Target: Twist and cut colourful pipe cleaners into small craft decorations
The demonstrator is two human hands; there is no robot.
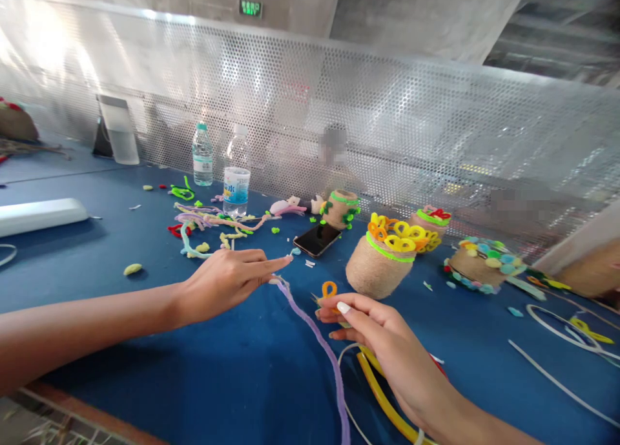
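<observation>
Head view: the right hand (385, 335) pinches a small, fuzzy orange loop (329, 283) between thumb and fingertips, over the blue table (194, 380), nearer its near edge than its far edge. The left hand (225, 283) has its index finger extended; its fingertips are at the pale end of a long, fuzzy lilac strand (317, 332), and whether they grip it cannot be told. Just beyond the loop, toward the far edge, stands a round twine-wrapped pot (372, 270) topped with yellow and orange loops. Step in hand, as judged: handling the orange loop; the next move calls for a light, steady pinch that preserves its shape. Writing: "EXIT" on the green sign (250, 8); "水" on the white-capped clear plastic bottle (236, 185). The teal-capped clear bottle's label (203, 159) is illegible.
</observation>
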